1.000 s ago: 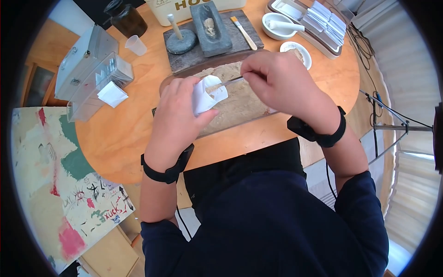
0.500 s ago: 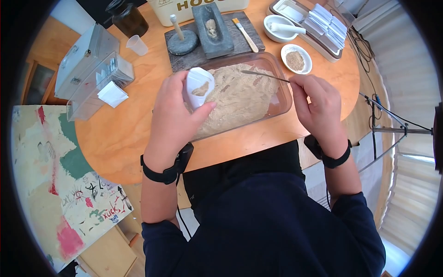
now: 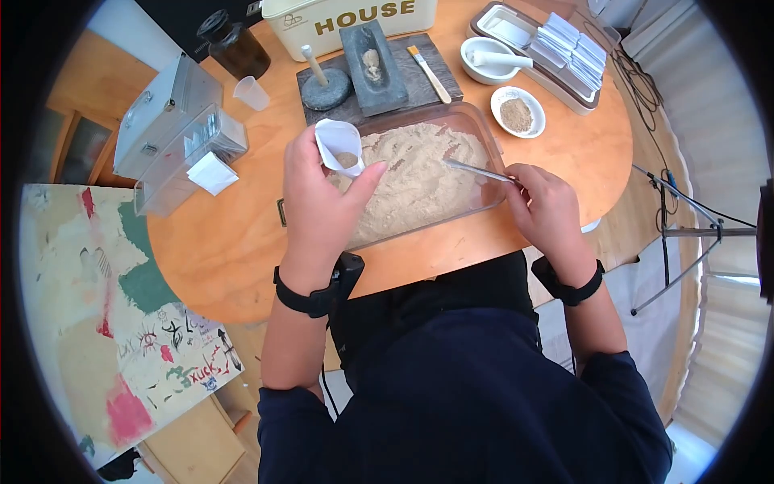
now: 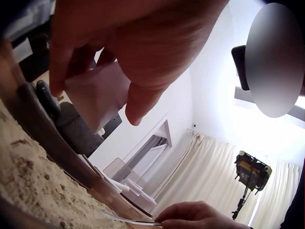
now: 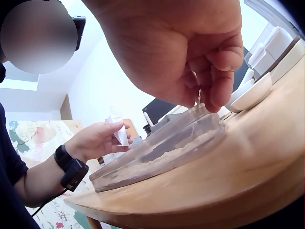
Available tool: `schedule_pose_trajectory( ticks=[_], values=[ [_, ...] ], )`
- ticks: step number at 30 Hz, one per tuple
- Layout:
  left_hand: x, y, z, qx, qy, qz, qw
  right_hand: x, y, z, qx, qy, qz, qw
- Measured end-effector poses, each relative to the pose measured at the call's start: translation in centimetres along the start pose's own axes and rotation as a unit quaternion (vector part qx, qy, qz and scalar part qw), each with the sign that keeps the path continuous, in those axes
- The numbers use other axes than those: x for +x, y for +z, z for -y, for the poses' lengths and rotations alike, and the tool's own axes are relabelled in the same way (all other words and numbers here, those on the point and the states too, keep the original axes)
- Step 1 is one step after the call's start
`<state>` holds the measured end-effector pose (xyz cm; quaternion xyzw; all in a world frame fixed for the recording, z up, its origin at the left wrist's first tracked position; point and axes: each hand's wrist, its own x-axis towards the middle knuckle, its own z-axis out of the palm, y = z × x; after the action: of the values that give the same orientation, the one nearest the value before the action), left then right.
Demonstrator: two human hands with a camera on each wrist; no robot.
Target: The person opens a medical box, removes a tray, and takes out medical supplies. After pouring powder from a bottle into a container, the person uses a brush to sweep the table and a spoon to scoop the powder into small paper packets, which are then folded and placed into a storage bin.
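My left hand (image 3: 320, 202) grips a white paper packet (image 3: 326, 139), its mouth spread and some tan powder showing inside. In the left wrist view the packet (image 4: 99, 93) sits between thumb and fingers. My right hand (image 3: 547, 203) pinches the handle end of a thin metal spatula (image 3: 477, 170), whose flat tip is over the powder at the right part of a clear plastic tub (image 3: 484, 133). Pale tan powder (image 3: 411, 189) covers much of the tub's floor. The right wrist view shows the right fingers (image 5: 221, 90) close above the tub's rim, hiding most of the spatula.
Behind the tub, a dark board carries a stone trough (image 3: 391, 85), a round stone with a handle (image 3: 326, 90) and a brush (image 3: 429, 74). To the right stand a small bowl of powder (image 3: 534, 123), a mortar (image 3: 484, 73) and a tray of folded papers (image 3: 571, 50). Leftward is a clear box (image 3: 161, 187).
The spatula has drawn back from the packet's mouth to the right and now is lower over the tub's powder. The left hand keeps the packet at the tub's left side.
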<state>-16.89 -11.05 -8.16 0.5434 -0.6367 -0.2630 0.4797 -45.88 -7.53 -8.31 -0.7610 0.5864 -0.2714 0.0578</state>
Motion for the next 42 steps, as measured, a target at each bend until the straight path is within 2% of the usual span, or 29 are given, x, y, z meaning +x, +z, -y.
schedule_pose_trajectory(
  ticks=[2, 6, 8, 11, 13, 14, 17, 19, 21, 22, 24, 26, 30, 32, 34, 36, 42],
  values=[
    [0.1, 0.1, 0.0, -0.012, -0.013, 0.028, 0.999, 0.1, 0.0, 0.0, -0.004, 0.016, 0.016, 1.0],
    [-0.2, 0.7, -0.5, 0.008, -0.033, 0.049, 0.998, -0.1, 0.1, -0.7, 0.005, -0.004, -0.009, 1.0],
    [-0.2, 0.5, -0.7, 0.069, -0.041, 0.072, 0.994, 0.0, 0.0, -0.9, 0.004, -0.013, -0.017, 1.0],
    [-0.3, 0.4, -1.2, 0.068, -0.045, 0.078, 0.994, 0.1, -0.1, -0.9, 0.0, -0.007, -0.015, 1.0],
    [-0.4, 0.4, -1.1, 0.073, -0.039, 0.077, 0.994, 0.2, -0.1, -1.0, 0.034, 0.049, 0.011, 0.998],
    [-0.5, 0.4, -1.1, 0.077, -0.032, 0.077, 0.994, 0.2, -0.3, -1.1, 0.035, 0.049, 0.012, 0.998],
    [-0.6, 0.9, -1.3, 0.057, -0.001, 0.053, 0.997, 0.6, -0.9, -0.5, 0.004, 0.058, -0.017, 0.998],
    [-0.7, 1.2, -1.7, 0.066, 0.004, 0.048, 0.997, 1.2, -1.4, 0.7, 0.041, 0.05, -0.069, 0.996],
    [-0.7, 2.2, -2.3, 0.07, 0.017, 0.052, 0.996, 2.0, 0.4, 3.5, 0.234, 0.023, -0.045, 0.971],
    [-0.7, 2.8, -2.4, 0.064, 0.012, 0.049, 0.997, 2.5, 0.8, 4.9, 0.266, 0.022, -0.021, 0.964],
    [-0.5, 3.5, -2.4, 0.061, 0.008, 0.041, 0.997, 3.6, 1.4, 6.6, 0.267, 0.008, 0.0, 0.964],
    [-0.3, 3.8, -2.3, 0.126, 0.007, 0.048, 0.991, 4.5, 2.8, 7.3, 0.277, 0.014, 0.014, 0.961],
    [-0.4, 3.7, -2.1, 0.2, 0.03, 0.037, 0.979, 5.3, 4.3, 7.4, 0.286, 0.049, -0.004, 0.957],
    [-0.3, 3.6, -2.0, 0.185, 0.018, 0.046, 0.981, 5.4, 4.7, 6.8, 0.301, 0.065, 0.009, 0.951],
    [-0.3, 3.3, -2.4, 0.143, -0.014, 0.09, 0.985, 5.5, 4.8, 6.1, 0.313, 0.084, 0.02, 0.946],
    [-0.5, 3.2, -1.8, 0.159, -0.001, 0.076, 0.984, 5.5, 4.7, 5.3, 0.329, 0.055, -0.041, 0.942],
    [-0.4, 2.6, -1.7, 0.182, 0.021, 0.057, 0.982, 5.4, 3.4, 4.7, 0.185, 0.022, -0.05, 0.981]
  ],
)
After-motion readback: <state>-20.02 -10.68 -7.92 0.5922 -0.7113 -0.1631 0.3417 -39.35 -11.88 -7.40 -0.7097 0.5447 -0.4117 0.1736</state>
